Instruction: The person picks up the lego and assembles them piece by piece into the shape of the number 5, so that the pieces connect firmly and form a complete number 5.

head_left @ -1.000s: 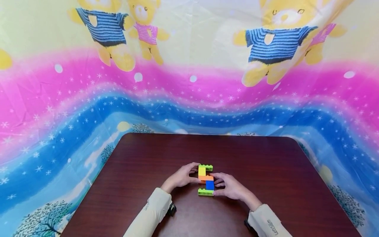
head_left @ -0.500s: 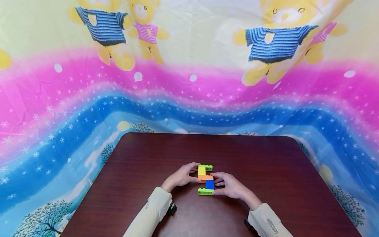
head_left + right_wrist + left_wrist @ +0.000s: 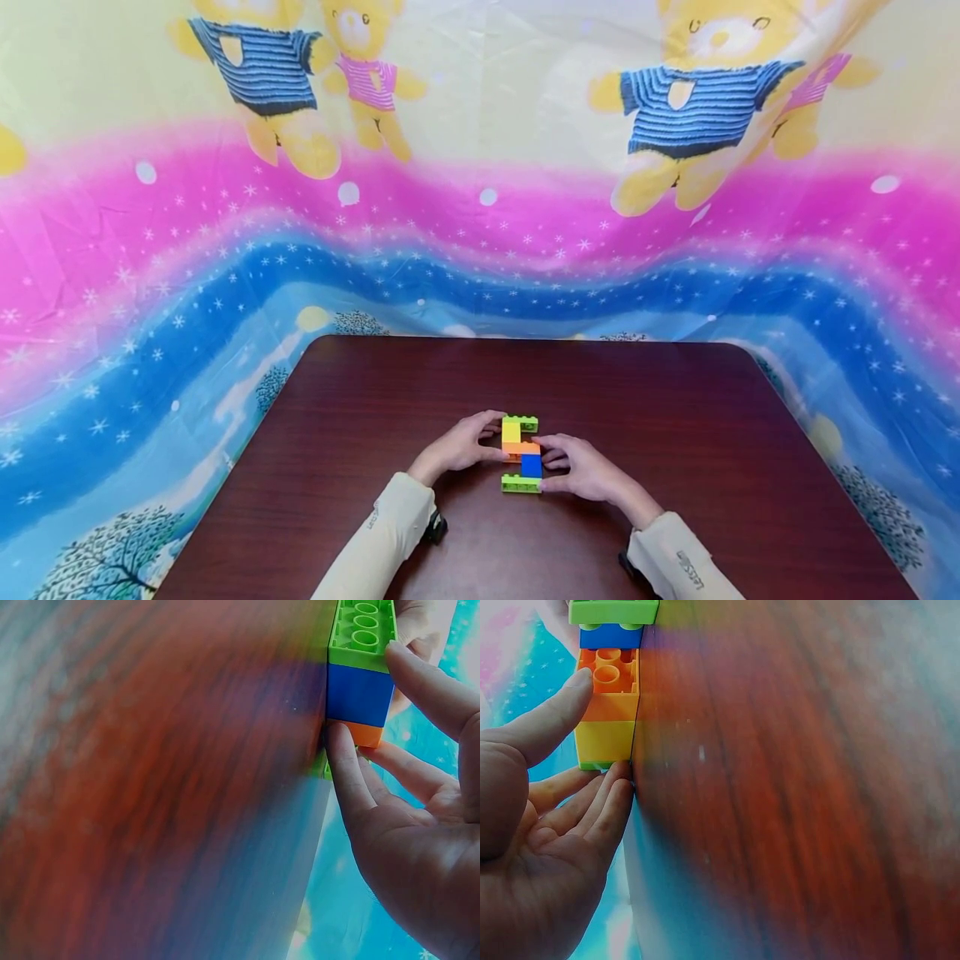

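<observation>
Toy building bricks are joined on the table in a zigzag, lying flat between both hands in the head view. From far to near run a light green brick (image 3: 530, 423), a yellow brick (image 3: 512, 432), an orange brick (image 3: 521, 449), a blue brick (image 3: 531, 467) and another light green brick (image 3: 519, 485). My left hand (image 3: 459, 446) grips the left side, thumb against the orange brick (image 3: 607, 707), fingertips by the far green end. On the right, my right hand (image 3: 583, 473) has its thumb on the near green brick (image 3: 360, 649) and fingertips at the orange one.
The dark reddish-brown table (image 3: 375, 383) has rounded far corners. Behind it hangs a cloth (image 3: 480, 225) printed with bears and snowflakes. A black strap device (image 3: 435, 528) sits at the left wrist.
</observation>
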`<state>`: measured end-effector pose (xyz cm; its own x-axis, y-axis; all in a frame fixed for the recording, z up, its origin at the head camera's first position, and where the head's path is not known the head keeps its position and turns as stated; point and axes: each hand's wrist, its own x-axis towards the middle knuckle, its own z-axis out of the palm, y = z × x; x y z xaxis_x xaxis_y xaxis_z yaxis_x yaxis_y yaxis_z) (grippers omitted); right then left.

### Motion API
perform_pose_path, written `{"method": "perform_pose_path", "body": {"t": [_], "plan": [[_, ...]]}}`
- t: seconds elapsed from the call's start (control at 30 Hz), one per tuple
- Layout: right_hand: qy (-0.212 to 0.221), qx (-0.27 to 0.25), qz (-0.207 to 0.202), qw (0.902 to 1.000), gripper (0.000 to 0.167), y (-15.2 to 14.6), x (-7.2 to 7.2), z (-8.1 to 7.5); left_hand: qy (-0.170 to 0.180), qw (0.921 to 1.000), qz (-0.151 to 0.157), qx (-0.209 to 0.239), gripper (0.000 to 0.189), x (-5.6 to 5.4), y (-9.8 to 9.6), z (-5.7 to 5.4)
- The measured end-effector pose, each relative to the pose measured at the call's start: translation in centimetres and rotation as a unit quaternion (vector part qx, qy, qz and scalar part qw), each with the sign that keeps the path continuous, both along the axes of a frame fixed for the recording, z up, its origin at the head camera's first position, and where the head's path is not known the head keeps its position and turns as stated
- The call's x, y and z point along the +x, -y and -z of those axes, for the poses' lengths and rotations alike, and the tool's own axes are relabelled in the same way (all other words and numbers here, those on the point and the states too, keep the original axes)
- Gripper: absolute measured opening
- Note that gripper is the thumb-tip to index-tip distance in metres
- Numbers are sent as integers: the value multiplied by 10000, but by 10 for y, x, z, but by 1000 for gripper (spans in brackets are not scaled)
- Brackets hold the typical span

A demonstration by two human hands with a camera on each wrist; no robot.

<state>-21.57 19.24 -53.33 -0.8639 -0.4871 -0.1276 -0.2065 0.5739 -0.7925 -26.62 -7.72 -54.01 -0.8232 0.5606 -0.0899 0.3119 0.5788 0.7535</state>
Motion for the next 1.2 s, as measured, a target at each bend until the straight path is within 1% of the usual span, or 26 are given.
{"method": "perform_pose_path", "body": {"t": [0.17,0.67,0.9,1.07,1.2], "plan": [[-1,2,-22,10000,76,0,0,0,-80,10000,27,-48,73,-1,0,1],[15,9,4,10000,77,1,-1,1,-133,9998,0,-154,75,-1,0,0],[44,8,5,10000,77,2,0,0,-17,9999,-85,-70,78,2,0,1],[42,19,6,10000,78,1,1,0,-92,9999,-61,-39,79,2,0,3],[-2,74,5,10000,78,-1,2,-1,-170,9998,-58,-88,80,3,1,2]]}}
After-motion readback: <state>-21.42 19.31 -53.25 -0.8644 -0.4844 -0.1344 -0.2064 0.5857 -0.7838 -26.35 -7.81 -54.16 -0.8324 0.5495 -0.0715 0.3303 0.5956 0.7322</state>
